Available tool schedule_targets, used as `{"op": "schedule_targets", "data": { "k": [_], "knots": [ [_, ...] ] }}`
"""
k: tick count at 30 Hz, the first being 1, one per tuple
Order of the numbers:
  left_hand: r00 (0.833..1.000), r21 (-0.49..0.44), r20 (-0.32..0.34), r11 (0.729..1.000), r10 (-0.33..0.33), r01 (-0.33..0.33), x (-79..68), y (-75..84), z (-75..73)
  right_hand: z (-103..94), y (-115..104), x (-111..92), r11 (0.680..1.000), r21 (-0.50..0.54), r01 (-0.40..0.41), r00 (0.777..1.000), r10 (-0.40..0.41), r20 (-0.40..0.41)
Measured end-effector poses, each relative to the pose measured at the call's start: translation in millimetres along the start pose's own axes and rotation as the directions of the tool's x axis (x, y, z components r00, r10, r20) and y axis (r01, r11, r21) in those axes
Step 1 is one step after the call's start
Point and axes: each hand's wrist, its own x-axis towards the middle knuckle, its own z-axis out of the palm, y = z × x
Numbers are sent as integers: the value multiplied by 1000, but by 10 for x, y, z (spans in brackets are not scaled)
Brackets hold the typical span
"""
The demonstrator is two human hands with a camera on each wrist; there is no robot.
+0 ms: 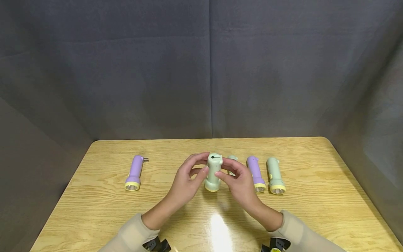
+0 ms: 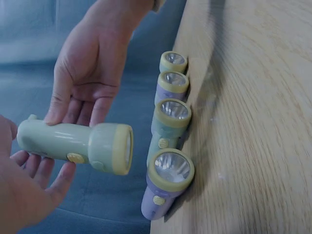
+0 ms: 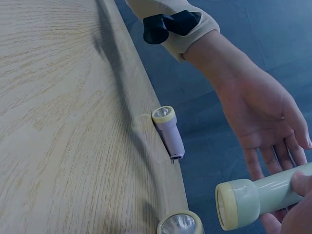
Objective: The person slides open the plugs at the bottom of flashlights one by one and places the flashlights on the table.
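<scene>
A pale green flashlight [image 1: 214,171] with a yellow head ring is held over the middle of the table. Its tail end, marked with a black dot and line, faces up. My right hand [image 1: 242,180] grips it from the right, thumb [image 2: 57,109] on the barrel and fingers behind. On the other side is my left hand [image 1: 185,182], its fairly straight fingers [image 3: 252,163] reaching behind the barrel. In the right wrist view its thumb [image 3: 298,129] stands apart from the flashlight. A yellow switch [image 2: 76,158] shows on the barrel in the left wrist view.
On the table [image 1: 94,217], a purple flashlight [image 1: 136,171] with metal prongs out at its tail lies left. Another green flashlight [image 1: 233,157] is partly hidden behind my right hand. Farther right lie a purple flashlight [image 1: 255,173] and a green flashlight [image 1: 275,175].
</scene>
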Motion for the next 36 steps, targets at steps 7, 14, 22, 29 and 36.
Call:
{"op": "schedule_targets", "data": {
  "k": [7, 14, 22, 29, 36],
  "knots": [
    [992, -33, -50, 993, -114, 112, 36, 138, 15, -5, 6, -9, 999, 32, 16, 1000, -16, 14],
    [974, -92, -80, 975, -210, 203, 101, 238, 21, -3, 14, -24, 997, 66, 43, 998, -45, 36],
    [959, -83, -124, 966, -255, 246, 112, 282, 37, 43, 33, -41, 992, 96, 83, 996, -87, 38],
    [956, 10, -177, 971, -233, 238, 110, 299, 43, 97, -1, -49, 990, 125, 65, 997, -70, 36],
    [954, 49, -212, 973, -210, 225, 132, 311, 68, 115, 15, -51, 988, 132, 84, 996, -87, 20]
  ]
}}
